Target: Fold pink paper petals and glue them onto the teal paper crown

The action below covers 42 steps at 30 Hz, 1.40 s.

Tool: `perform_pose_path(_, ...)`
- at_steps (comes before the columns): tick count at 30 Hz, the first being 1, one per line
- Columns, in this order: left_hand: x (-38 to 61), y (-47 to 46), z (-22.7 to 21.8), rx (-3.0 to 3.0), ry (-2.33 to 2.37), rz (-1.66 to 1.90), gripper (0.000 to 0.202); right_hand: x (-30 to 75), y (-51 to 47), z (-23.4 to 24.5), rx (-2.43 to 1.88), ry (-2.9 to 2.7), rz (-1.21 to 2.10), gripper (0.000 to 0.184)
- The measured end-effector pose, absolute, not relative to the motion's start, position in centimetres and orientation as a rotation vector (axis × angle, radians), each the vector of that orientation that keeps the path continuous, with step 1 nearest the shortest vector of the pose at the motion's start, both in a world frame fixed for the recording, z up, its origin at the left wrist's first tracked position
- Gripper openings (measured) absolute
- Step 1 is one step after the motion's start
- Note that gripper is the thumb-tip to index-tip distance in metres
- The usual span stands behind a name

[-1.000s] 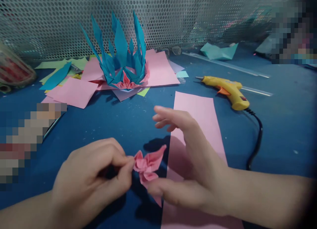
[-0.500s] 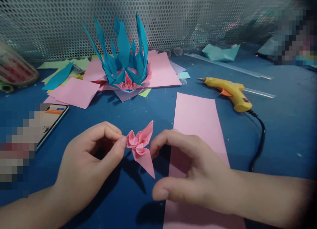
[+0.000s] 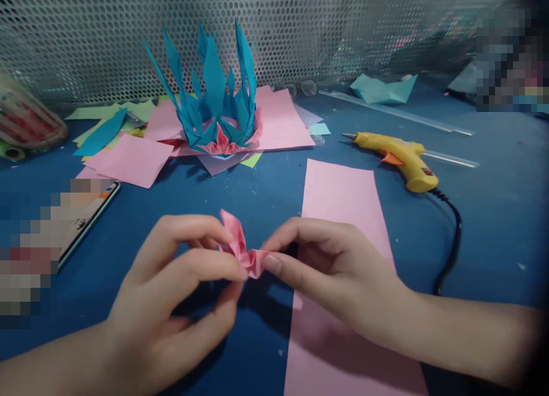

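A small pink origami flower (image 3: 238, 240) is held above the blue table between both hands. My right hand (image 3: 334, 264) pinches its right-hand petal between thumb and forefinger. My left hand (image 3: 171, 287) curls around the left side, its fingers against the petals and its thumb below; part of the flower is hidden behind those fingers. Under my right hand lies a long pink paper sheet (image 3: 338, 196). Behind the hands stands a blue folded-paper crown (image 3: 214, 93), with pink folded pieces (image 3: 223, 143) at its front base.
A yellow glue gun (image 3: 394, 156) lies at right, its black cord (image 3: 458, 230) trailing toward me. Clear glue sticks (image 3: 398, 115) and a teal folded paper (image 3: 384, 90) are behind it. Paper scraps (image 3: 132, 159) and a phone (image 3: 90, 222) lie left. A perforated metal panel (image 3: 321, 30) closes off the back.
The flower has been turned. My right hand has closed from an open pose onto one petal, while my left hand has shifted from pinching a tip to curling around the other side.
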<state>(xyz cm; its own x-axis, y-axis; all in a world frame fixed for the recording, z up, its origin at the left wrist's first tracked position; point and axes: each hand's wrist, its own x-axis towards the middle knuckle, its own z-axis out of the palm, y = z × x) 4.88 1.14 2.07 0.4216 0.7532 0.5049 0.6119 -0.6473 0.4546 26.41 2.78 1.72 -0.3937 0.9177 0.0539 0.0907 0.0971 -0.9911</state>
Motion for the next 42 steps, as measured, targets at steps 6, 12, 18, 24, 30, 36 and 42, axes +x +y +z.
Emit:
perform_pose_path(6,4.8,1.4,2.1,2.487,1.073,0.925,0.025,26.0,2.6,1.8,-0.999,-1.556,1.440,0.002)
perform_pose_path(12,4.2,1.9,2.4,2.498,1.042,0.795,0.027,25.9,2.4,1.6,-0.973,-1.572,1.446,0.009)
perform_pose_path(18,4.2,2.2,2.4,2.543,1.040,0.897,0.020,26.0,2.6,1.9,-0.965,-1.492,1.582,0.001)
perform_pose_path(24,4.8,2.0,2.6,2.459,0.917,1.042,0.012,26.2,2.6,1.9,-0.916,-1.411,1.708,0.002)
perform_pose_path(30,5.1,1.9,3.0,2.486,0.882,1.031,0.013,26.2,2.6,1.9,-0.903,-1.345,1.792,0.003)
perform_pose_path(36,4.8,1.9,3.2,2.628,0.862,0.998,0.014,26.0,2.4,1.7,-0.908,-1.294,1.861,0.012)
perform_pose_path(42,4.8,1.6,2.8,2.706,0.854,1.028,0.013,26.1,2.0,1.5,-0.965,-1.459,1.716,0.005)
